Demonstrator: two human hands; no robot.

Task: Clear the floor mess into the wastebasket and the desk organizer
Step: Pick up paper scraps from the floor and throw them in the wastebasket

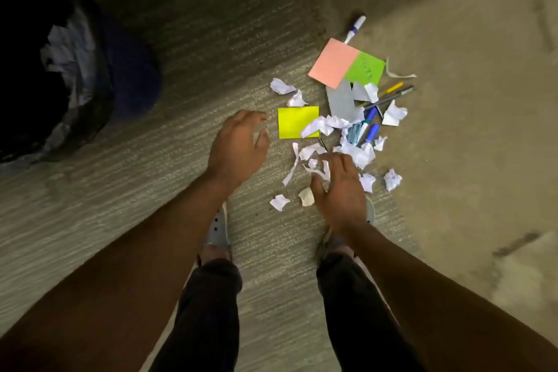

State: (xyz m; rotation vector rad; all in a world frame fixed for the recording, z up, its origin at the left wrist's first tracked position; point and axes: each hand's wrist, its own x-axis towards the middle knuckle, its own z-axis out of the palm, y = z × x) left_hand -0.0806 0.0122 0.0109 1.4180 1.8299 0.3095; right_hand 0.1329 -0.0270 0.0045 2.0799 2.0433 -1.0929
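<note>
The person stands over a carpet (120,220) littered with paper and pens. The left hand (238,145) hovers above the carpet just left of a yellow note (294,121), its fingers (259,116) spread apart and curled, holding nothing. The right hand (339,187) is down in the near edge of the mess, its fingers closed on white paper scraps (320,169). More crumpled scraps lie scattered around it. Beyond it a cluster of pens (370,130) lies among the scraps, and farther off a pink note (333,62) overlaps a green note (367,68), with a marker (355,28) just beyond them. The wastebasket (60,75), lined with a dark bag and holding crumpled paper, stands well apart at the left. Two shoes (217,229) show below the hands.
</note>
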